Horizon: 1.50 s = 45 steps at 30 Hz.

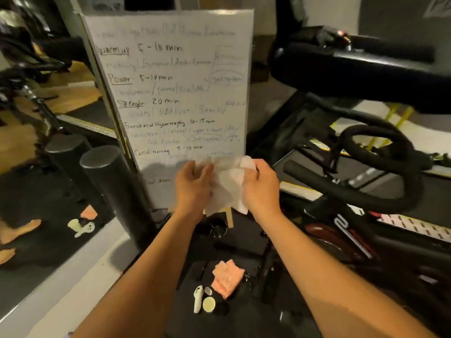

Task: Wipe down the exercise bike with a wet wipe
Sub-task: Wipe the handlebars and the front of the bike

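The wet wipe (pixel 228 184) is held spread between both hands, before the whiteboard (pixel 170 81). It is pinched at its left edge by the fingers of the left hand (pixel 192 189) and gripped at its upper right by the right hand (pixel 261 189). The exercise bike (pixel 366 245) is not yet touched. Its handlebar (pixel 341 189) lies to the right, long axis running rightward; the right hand is judged nearer.

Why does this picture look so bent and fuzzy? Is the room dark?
Head view: dim light; the wide lens bows the whiteboard edges; bike handlebars look soft; the wet wipe between left hand and right hand is motion-blurred; a shadow darkens the board's bottom.
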Each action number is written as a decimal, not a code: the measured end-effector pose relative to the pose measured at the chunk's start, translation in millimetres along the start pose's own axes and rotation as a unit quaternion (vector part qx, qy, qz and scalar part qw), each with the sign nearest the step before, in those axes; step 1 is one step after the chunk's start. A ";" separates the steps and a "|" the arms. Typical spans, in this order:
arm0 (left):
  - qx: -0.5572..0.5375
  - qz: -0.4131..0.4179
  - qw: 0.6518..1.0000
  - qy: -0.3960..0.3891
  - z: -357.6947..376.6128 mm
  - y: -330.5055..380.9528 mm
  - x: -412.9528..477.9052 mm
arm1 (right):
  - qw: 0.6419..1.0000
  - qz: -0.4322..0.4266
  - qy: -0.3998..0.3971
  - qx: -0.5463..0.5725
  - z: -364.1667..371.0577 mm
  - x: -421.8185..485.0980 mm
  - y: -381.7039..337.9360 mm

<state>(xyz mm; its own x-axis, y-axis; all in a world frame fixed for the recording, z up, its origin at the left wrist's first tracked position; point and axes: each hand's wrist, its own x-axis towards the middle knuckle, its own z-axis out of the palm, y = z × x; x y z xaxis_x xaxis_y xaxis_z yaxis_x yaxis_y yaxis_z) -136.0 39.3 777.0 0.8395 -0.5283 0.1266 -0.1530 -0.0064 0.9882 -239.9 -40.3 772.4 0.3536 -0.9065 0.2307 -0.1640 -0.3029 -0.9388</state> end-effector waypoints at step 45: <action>-0.034 -0.117 0.990 0.074 296.4 -40.4 -135.0 | 0.799 -0.191 -0.407 -0.398 -233.0 131.6 109.9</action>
<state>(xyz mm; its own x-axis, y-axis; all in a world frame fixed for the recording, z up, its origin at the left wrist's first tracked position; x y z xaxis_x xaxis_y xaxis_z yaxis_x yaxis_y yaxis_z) -397.7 -140.8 694.4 0.9157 -0.3894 -0.0996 0.0851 -0.0545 0.9949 -426.0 -261.4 759.1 0.9474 -0.3085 -0.0856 -0.3197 -0.8973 -0.3042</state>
